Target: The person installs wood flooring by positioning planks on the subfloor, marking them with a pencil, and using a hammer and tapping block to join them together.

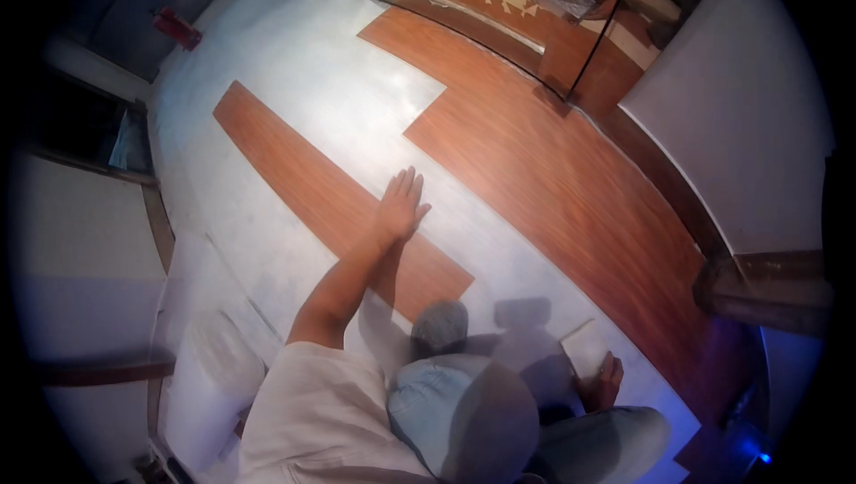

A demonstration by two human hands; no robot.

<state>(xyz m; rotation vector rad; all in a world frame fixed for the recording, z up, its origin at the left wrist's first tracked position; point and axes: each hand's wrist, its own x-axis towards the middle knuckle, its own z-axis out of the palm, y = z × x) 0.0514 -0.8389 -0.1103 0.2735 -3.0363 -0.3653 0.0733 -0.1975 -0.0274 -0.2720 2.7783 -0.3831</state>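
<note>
My left arm stretches forward over a loose wood-look floor plank [294,176] lying slantwise on the whitish floor [348,109]. My left hand [403,203] is open, palm down, fingers together and pointing away, at the plank's right edge; whether it presses on the floor or hovers I cannot tell. At lower right, my right hand [608,383] is closed at the near edge of a flat whitish block or folded cloth [585,347], its kind unclear. This lies beside the edge of the laid wood-look planks [571,190]. Part of the right hand is hidden by my leg.
The laid planks run along a glass-fronted wall [588,29], with a stepped far end. A red object [176,29] stands at the far left. My bent knee [490,413] and a dark rounded thing [440,328] are close below. A blue light [764,458] glows at lower right.
</note>
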